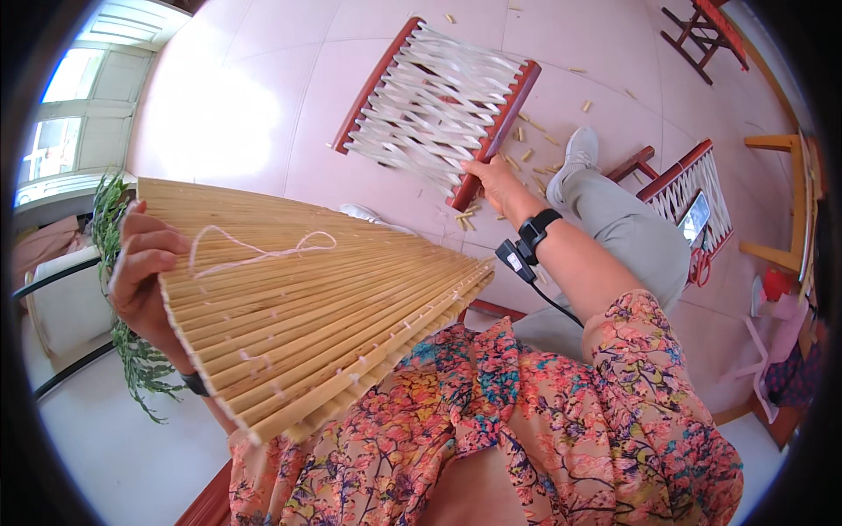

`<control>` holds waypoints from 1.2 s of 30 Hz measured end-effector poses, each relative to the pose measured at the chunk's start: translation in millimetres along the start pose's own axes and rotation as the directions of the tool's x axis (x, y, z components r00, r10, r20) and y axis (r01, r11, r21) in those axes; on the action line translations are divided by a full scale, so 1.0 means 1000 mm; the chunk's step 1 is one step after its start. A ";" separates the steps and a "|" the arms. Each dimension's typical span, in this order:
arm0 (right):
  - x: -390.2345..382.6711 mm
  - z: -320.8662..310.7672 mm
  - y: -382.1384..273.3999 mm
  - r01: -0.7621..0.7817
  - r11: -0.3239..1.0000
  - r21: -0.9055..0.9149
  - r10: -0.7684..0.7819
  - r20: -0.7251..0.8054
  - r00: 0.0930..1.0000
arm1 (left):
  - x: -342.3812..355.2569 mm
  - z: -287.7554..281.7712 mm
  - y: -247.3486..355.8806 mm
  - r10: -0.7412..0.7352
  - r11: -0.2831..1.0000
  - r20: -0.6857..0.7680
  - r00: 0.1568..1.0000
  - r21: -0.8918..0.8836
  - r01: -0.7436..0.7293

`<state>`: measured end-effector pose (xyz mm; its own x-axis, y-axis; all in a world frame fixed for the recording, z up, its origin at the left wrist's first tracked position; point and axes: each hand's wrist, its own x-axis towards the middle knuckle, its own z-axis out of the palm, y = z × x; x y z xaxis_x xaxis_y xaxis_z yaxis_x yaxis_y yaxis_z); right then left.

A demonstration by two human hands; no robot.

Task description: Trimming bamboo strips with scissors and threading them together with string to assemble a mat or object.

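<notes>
My left hand [145, 267] is closed round the left edge of a mat of thin bamboo slats [307, 298]. The mat is folded over on itself and slants across my lap. A loose pinkish cord [263, 252] lies on its upper face, and short stitches of similar cord run through the slats. Beyond the mat, my right hand [498, 186] grips the near end of a red wooden rail on a folding stool [443, 101]. White webbing criss-crosses between the stool's two rails. Part of my right fingers is hidden behind the rail.
Short bamboo pieces [527, 155] litter the floor round the stool. A second webbed stool [702, 188] at the right bears a phone [695, 217] and red-handled scissors [700, 266]. A wooden chair [794, 206] stands farther right. A leafy plant [145, 351] hangs at the left.
</notes>
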<state>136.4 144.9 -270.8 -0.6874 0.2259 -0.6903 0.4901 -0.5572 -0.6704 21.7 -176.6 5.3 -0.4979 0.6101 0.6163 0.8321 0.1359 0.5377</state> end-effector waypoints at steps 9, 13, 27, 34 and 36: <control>-0.004 -0.026 -0.038 0.080 0.952 -0.295 -0.131 -0.159 0.979 | 0.090 -0.095 -0.068 0.231 0.962 0.463 0.856 -0.243 -0.128; -0.015 -0.050 -0.088 0.182 0.975 -0.123 -0.215 -0.356 0.910 | 0.096 -0.007 -0.036 -0.067 0.998 -0.083 0.994 0.016 0.069; -0.164 -0.024 -0.118 0.703 0.527 -0.478 -0.837 -0.149 0.526 | 0.122 0.120 0.003 0.062 0.998 -0.122 0.991 0.032 -0.059; -0.210 0.040 -0.136 0.806 0.278 -0.523 -0.909 0.127 0.396 | 0.119 0.153 0.024 0.149 0.974 -0.233 0.961 0.204 -0.102; -0.210 0.054 -0.141 0.800 0.404 -0.443 -0.824 0.202 0.529 | 0.118 0.158 0.022 0.194 0.965 -0.226 0.955 0.219 -0.144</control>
<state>182.4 132.9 -16.9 -0.8759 0.4171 0.2426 -0.1140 0.3097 -0.9440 20.3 22.1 -1.3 -0.3691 0.4321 0.8228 0.9283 0.2142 0.3040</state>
